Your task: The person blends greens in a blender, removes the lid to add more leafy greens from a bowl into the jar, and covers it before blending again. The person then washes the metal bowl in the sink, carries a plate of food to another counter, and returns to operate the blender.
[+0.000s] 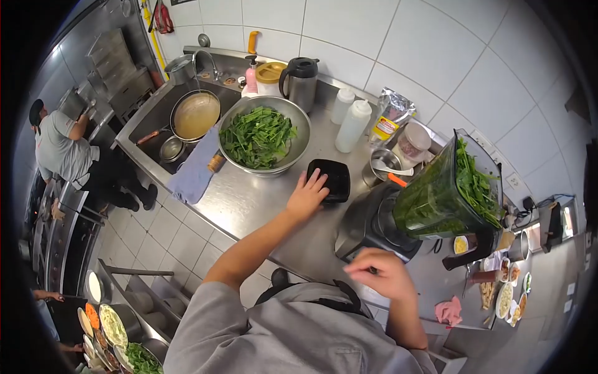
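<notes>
My left hand (306, 196) rests its spread fingers on the near left edge of a black square container (330, 180) on the steel counter. My right hand (381, 272) is raised in front of the blender base (379, 227), its fingers curled together; what it holds, if anything, is hidden. The blender jar (430, 199), tilted in this view, is filled with green leaves and dark green liquid, and leaves stick up at its open top. A metal bowl (300, 138) of green leaves stands left of the black container.
Behind are squeeze bottles (354, 126), a steel jug (303, 86) and a foil pouch (391, 116). A blue cloth (198, 168) hangs over the counter edge beside the sink (149, 118). Another person (65, 140) stands at the far left. A pink cloth (448, 311) lies at right.
</notes>
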### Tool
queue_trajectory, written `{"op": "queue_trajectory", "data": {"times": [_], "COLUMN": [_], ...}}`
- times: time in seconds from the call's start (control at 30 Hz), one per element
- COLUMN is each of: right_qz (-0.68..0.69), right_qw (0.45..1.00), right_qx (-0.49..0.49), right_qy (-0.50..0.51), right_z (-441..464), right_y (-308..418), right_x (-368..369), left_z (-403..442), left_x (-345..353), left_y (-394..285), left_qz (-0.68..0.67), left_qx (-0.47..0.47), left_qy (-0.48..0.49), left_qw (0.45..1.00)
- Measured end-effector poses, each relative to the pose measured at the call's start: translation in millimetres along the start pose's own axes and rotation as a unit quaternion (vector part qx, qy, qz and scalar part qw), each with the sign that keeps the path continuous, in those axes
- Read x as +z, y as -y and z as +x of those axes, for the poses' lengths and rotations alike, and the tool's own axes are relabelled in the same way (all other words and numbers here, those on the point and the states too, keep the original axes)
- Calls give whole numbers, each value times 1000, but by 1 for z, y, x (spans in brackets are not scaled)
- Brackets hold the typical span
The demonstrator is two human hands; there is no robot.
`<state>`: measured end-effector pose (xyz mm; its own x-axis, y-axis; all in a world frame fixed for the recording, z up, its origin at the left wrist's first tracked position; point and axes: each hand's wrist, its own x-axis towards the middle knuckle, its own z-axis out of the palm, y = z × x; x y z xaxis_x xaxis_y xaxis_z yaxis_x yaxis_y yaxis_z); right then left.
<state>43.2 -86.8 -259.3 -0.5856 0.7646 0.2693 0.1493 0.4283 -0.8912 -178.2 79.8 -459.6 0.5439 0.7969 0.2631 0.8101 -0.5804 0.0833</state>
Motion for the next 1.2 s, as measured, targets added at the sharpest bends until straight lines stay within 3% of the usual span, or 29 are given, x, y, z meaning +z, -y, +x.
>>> {"op": "queue_trajectory", "data": {"times": [0.07, 0.13, 0.2, 0.27, 0.33, 0.4, 0.43, 0.47, 0.53, 0.57, 0.6, 0.67, 0.73, 0.8, 0.87, 0.9, 0.93, 1.0, 1.03, 1.1, 1.13, 1.2], "right_qz": [8, 28, 54, 125, 137, 110, 115, 75, 38, -120, -276, -266, -330, -382, -547, -572, -571, -493, -495, -532, -534, -462], "right_qw": [994, 988, 981, 962, 953, 931, 929, 925, 918, 926, 906, 910, 902, 883, 794, 775, 779, 805, 806, 773, 773, 826], "right_qx": [111, 149, 188, 231, 261, 302, 303, 318, 333, 267, 192, 236, 199, 187, 219, 232, 224, 329, 322, 341, 336, 322], "right_qy": [-10, -10, -14, -79, -77, -173, -180, -196, -213, -240, -258, -214, -196, -198, -151, -136, -130, -37, -31, 60, 65, -13], "right_z": [2, 4, 2, 0, -2, 3, 7, 12, 21, 24, 29, 44, 55, 71, 86, 91, 101, 117, 120, 125, 127, 132], "right_y": [-32, -64, -98, -137, -171, -191, -199, -209, -221, -225, -228, -202, -201, -204, -220, -240, -235, -225, -226, -224, -214, -189], "right_x": [25, 43, 63, 81, 95, 109, 113, 117, 123, 127, 131, 127, 128, 126, 120, 120, 113, 99, 96, 91, 89, 84], "left_z": [8, 15, 4, -7, -22, -36, -46, -55, -73, -84, -94, -109, -126, -139, -154, -159, -164, -172, -176, -184, -187, -192], "left_x": [10, 15, 7, 4, 2, 4, 0, 1, 8, 9, 9, 7, -1, -7, 1, 5, 3, -2, -5, -9, -11, -16], "left_y": [3, 7, 5, 7, 7, 8, 7, 5, 5, 12, 14, 20, 25, 29, 35, 39, 40, 39, 39, 41, 42, 45], "left_qz": [38, 16, 22, -106, -146, -394, -461, -460, -722, -743, -742, -825, -830, -853, -861, -870, -868, -868, -860, -857, -855, -853], "left_qx": [7, -21, -3, -52, -59, -180, -209, -206, -247, -278, -280, -286, -295, -335, -335, -328, -331, -318, -329, -337, -343, -346], "left_qy": [-22, 54, 7, -51, -66, -63, -56, -48, -118, -97, -96, -129, -118, -104, -103, -93, -102, -107, -112, -123, -125, -134], "left_qw": [999, 998, 1000, 992, 985, 899, 861, 862, 636, 602, 602, 471, 459, 386, 370, 355, 354, 366, 374, 369, 368, 367]}}
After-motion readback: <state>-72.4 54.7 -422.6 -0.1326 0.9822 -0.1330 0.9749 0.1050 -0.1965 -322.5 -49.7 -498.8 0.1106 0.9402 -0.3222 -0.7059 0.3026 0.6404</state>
